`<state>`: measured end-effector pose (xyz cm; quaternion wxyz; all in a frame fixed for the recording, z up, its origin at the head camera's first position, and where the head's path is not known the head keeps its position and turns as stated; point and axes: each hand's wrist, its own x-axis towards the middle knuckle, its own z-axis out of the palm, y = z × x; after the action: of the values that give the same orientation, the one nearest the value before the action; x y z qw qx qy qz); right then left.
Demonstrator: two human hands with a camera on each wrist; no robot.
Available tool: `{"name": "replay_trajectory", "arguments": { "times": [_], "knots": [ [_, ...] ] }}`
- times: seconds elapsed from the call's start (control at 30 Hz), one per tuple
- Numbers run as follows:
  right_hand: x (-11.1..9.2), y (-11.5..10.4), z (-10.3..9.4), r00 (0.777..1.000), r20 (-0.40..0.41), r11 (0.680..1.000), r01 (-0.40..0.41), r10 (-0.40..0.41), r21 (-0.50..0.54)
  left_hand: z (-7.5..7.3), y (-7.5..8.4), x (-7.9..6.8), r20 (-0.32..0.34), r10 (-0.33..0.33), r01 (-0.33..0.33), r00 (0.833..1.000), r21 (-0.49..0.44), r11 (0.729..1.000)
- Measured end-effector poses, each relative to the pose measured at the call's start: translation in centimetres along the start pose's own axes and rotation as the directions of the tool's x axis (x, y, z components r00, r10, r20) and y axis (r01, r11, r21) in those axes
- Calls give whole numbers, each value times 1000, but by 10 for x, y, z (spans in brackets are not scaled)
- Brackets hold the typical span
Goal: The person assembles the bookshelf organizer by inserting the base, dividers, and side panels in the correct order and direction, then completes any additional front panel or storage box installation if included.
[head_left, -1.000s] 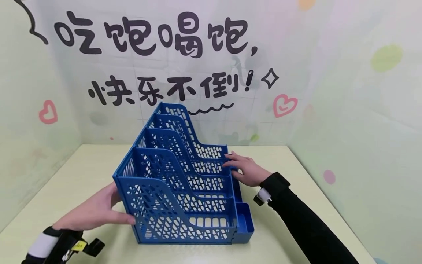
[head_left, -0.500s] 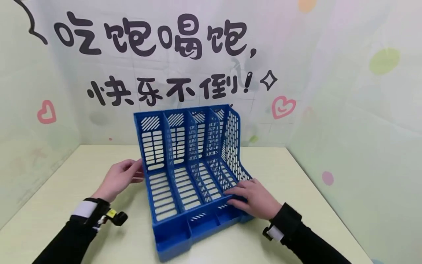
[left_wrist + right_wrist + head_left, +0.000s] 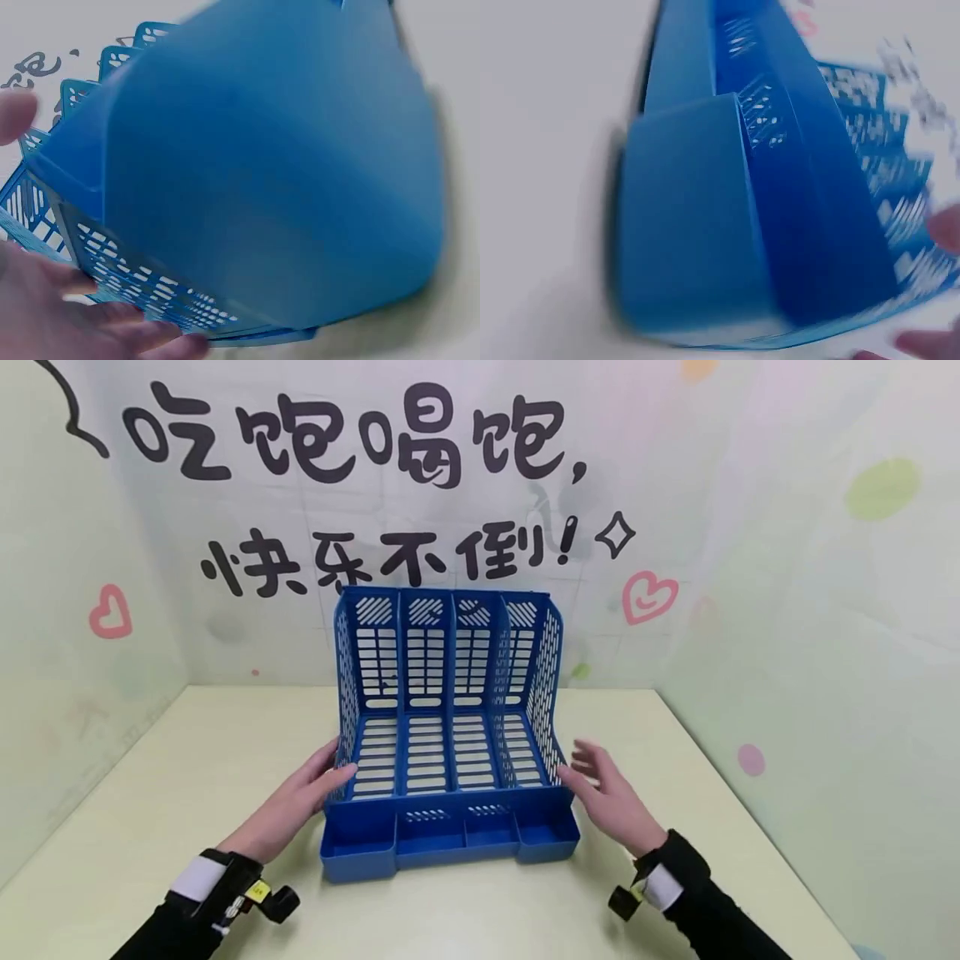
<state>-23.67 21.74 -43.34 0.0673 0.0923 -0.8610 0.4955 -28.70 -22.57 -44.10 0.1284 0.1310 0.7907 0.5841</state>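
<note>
A blue plastic desk file organizer (image 3: 453, 797) stands on the table, its slotted compartments and front tray facing me. My left hand (image 3: 288, 802) holds its left side panel, thumb over the sloping edge and fingers along the outside. The left wrist view shows those fingers (image 3: 135, 330) lying against the perforated wall. At the right side my right hand (image 3: 618, 806) has its fingers spread and slightly raised, with the thumb at the panel's edge. Whether that thumb touches is unclear. The right wrist view is blurred; the front tray (image 3: 690, 225) fills much of it.
The pale table (image 3: 225, 727) extends around the organizer on all sides. Behind it hangs a printed backdrop (image 3: 600, 635) with black lettering and hearts, continuing along both sides. Each wrist wears a black strap with a small camera (image 3: 279, 903).
The organizer has turned from side-on, through an angle, to face me squarely. My left hand has shifted to its left panel; my right hand has moved from the front strip to the right side, fingers spreading.
</note>
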Motion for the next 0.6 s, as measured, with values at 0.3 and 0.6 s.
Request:
{"name": "replay_trajectory", "arguments": {
  "times": [0.3, 0.6],
  "knots": [
    [4, 23, -6, 943, 239, 939, -279, 230, 198, 10, -13, -5, 49, -29, 29, 998, -13, 999],
    [7, 26, -4, 947, 247, 932, -266, 204, 248, -1, -11, -4, 93, -50, 48, 994, 24, 999]
  ]
}}
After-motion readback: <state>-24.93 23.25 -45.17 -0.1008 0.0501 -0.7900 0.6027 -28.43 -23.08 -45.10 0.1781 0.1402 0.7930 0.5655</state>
